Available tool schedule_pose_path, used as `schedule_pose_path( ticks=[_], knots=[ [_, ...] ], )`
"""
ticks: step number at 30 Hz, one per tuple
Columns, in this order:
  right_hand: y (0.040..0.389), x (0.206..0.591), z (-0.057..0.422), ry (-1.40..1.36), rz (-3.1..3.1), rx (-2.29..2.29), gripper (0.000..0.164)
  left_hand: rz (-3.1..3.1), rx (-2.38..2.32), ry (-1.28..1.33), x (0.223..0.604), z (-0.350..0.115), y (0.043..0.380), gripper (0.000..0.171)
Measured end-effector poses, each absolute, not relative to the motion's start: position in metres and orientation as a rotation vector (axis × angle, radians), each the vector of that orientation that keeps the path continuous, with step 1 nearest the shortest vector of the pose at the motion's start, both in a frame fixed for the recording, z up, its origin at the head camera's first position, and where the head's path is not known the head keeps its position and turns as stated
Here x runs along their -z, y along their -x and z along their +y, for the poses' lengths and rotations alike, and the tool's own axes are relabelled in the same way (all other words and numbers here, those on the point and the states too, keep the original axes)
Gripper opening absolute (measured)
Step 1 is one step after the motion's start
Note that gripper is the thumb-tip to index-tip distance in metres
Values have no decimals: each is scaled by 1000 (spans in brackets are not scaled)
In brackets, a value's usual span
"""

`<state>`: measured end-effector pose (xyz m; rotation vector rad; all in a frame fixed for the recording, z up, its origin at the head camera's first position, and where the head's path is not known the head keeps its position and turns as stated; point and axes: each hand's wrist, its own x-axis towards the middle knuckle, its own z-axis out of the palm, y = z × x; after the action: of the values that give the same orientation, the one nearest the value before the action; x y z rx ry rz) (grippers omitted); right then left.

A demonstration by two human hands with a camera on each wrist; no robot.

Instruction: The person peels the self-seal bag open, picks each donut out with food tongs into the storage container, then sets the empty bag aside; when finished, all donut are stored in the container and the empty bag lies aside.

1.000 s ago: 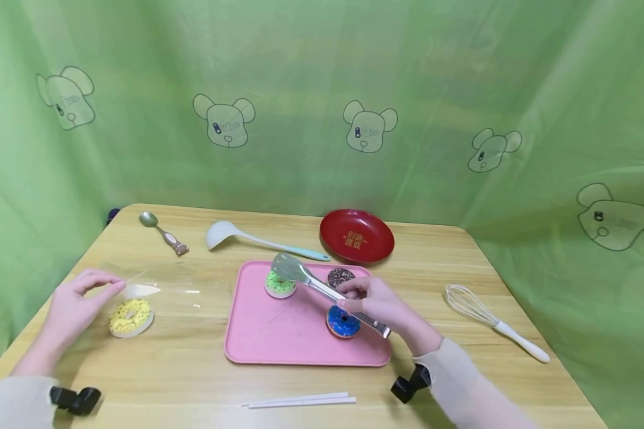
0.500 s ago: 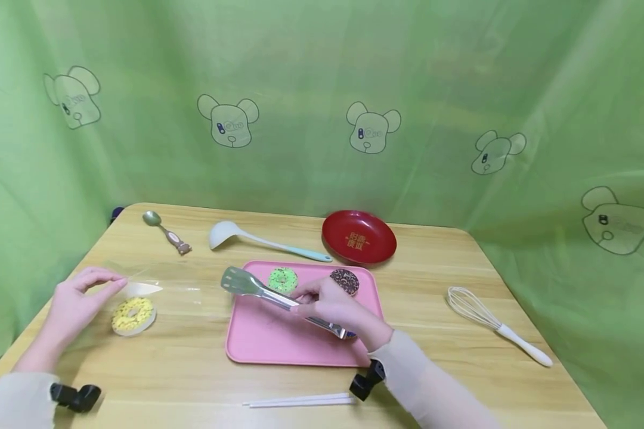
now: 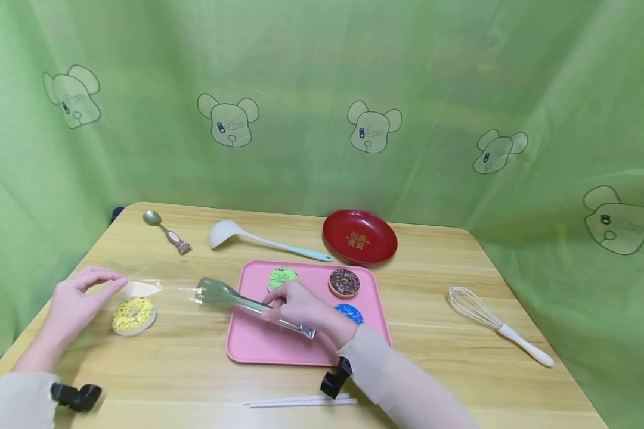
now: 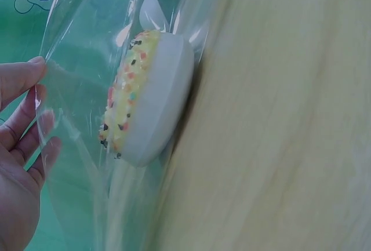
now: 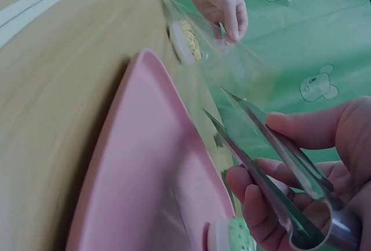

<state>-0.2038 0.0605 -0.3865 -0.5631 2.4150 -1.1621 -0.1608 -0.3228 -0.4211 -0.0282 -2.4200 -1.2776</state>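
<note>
My left hand [image 3: 83,298] pinches the edge of a clear plastic bag [image 4: 75,94] and lifts it off the table. A yellow donut [image 3: 133,316] with sprinkles shows through the plastic, close below that hand. My right hand [image 3: 308,310] grips metal tongs [image 3: 247,304] by the middle. The tips of the tongs point left, past the tray's left edge and over the bag's right end; their arms stand a little apart, and nothing is seen between them. On the pink tray [image 3: 257,351] lie a green donut [image 3: 281,278], a chocolate donut [image 3: 344,282] and a partly hidden blue donut [image 3: 350,312].
Behind the tray are a white ladle [image 3: 268,241] and a red plate [image 3: 333,235]. A spoon [image 3: 166,232] lies at the back left, a whisk [image 3: 496,325] at the right. Two white chopsticks [image 3: 290,403] lie in front. A green curtain [image 3: 300,71] surrounds the table.
My right hand has carried the tongs left and slightly down, from over the green donut to beyond the tray's left edge. The left hand keeps its pinch on the bag.
</note>
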Motion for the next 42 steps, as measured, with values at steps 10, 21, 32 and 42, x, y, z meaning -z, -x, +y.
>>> schedule_pose_path(
  ticks=[10,21,32,42],
  knots=[
    [203,388,33,578,2281,1216,25,-2433,1243,22,422,-324,162,24],
    [203,388,4,604,2258,1177,27,-2440,1216,40,421,-325,163,22],
    [204,394,-24,503,2286,1176,25,-2440,1195,91,425,-326,161,17],
    [200,399,-35,444,2250,1202,23,-2447,1213,66,428,-327,158,18]
  ],
)
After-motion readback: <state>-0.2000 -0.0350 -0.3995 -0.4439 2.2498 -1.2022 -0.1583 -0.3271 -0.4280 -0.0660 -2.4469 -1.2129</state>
